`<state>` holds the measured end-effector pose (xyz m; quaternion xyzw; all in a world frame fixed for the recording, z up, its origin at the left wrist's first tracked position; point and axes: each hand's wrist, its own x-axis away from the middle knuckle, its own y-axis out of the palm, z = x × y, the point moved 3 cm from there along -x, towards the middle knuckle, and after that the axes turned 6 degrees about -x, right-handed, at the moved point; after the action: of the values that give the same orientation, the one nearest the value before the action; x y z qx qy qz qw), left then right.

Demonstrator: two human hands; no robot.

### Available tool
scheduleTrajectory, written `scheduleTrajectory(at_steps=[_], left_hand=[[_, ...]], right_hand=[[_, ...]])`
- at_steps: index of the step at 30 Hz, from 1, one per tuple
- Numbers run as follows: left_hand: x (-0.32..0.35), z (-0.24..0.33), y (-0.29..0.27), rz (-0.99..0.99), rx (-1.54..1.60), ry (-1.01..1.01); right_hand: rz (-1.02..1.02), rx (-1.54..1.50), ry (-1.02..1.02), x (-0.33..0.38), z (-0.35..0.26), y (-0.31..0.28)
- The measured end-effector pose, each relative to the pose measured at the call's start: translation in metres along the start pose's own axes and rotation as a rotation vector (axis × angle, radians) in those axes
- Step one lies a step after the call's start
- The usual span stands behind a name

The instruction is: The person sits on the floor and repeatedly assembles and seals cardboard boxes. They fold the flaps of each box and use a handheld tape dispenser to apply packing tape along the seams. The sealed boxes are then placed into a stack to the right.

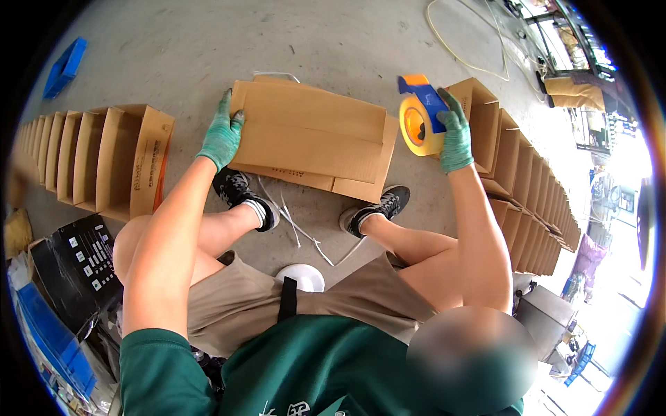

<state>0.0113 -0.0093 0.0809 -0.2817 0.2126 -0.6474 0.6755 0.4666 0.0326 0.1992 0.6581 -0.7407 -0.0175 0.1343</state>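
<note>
A flattened cardboard box (pixel 312 128) is held in front of me above the floor, over my shoes. My left hand (pixel 223 135), in a green glove, grips its left edge, with the thumb on the upper face and the other fingers along the side. To the right of the box, my gloved right hand (pixel 456 135) is closed round a blue and orange tape dispenser (pixel 424 97). A yellow roll of tape (pixel 415 128) sits in the dispenser, a little apart from the box's right edge.
Rows of opened cardboard boxes stand at the left (pixel 114 156) and right (pixel 520 166). White strapping (pixel 305 236) lies on the floor between my feet. A blue crate (pixel 66 68) is at the far left, a black box (pixel 80 263) at the near left. A pale hose (pixel 461 59) curves across the back.
</note>
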Motion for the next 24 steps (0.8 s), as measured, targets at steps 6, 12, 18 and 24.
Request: scheduleTrajectory(at_steps=[6,12,18,24], left_hand=[[-0.001,0.007,0.002,-0.009,0.002,-0.014],[0.001,0.006,0.0,-0.033,0.003,-0.042],[0.004,0.061,-0.022,0.163,-0.435,0.1],[0.041,0.113,0.005,-0.345,0.632,-0.595]], right_hand=[[-0.523,0.432,0.067,0.025,-0.032,0.094],[-0.712,0.605,0.139,0.016,0.015,0.114],[-0.778,0.735,0.295,0.004,0.016,0.086],[-0.767,0.668,0.326,0.005,0.019,0.08]])
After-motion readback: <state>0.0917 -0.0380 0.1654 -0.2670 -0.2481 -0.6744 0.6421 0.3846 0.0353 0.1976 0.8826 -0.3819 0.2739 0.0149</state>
